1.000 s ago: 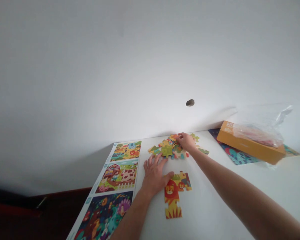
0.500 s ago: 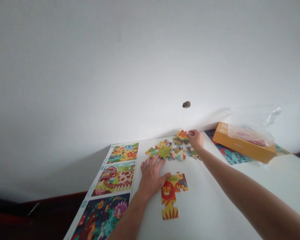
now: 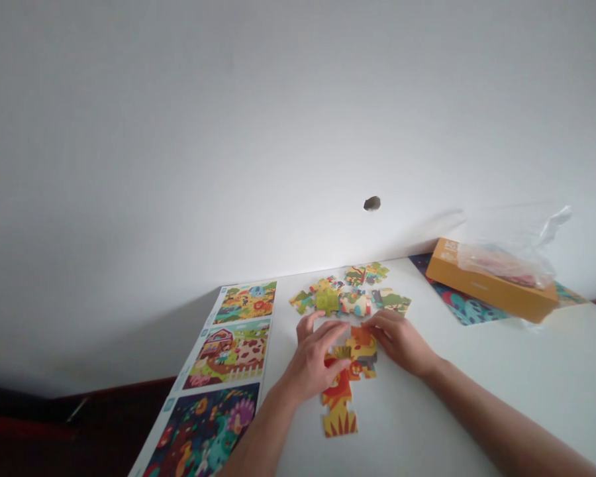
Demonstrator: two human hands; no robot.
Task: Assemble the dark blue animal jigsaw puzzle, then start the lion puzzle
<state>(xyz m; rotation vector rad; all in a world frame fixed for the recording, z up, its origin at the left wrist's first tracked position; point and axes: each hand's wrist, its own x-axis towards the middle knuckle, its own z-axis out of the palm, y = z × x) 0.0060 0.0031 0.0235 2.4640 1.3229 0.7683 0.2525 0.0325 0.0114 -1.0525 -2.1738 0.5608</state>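
My right hand (image 3: 400, 341) pinches an orange-and-yellow puzzle piece (image 3: 361, 336) between thumb and fingers, right at the top of the joined lion pieces. Those joined puzzle pieces (image 3: 340, 421) lie flat on the white table, showing a red-maned lion and yellow grass. My left hand (image 3: 315, 361) has its fingers apart, with the thumb over the lion's face and the fingertips beside the held piece. Just beyond both hands lies a heap of loose puzzle pieces (image 3: 328, 301), with several more pieces (image 3: 366, 273) near the wall.
A picture sheet (image 3: 228, 351) with three printed scenes runs along the table's left edge. At the back right an orange box (image 3: 491, 285) with a clear plastic bag (image 3: 511, 262) on it stands over a dark printed sheet (image 3: 469, 308). The white wall (image 3: 298, 165) rises behind, with a hole in it.
My right hand has come from the far heap back toward me, bringing the orange-and-yellow piece to the top of the joined lion pieces. My left hand has shifted slightly right, onto the lion.
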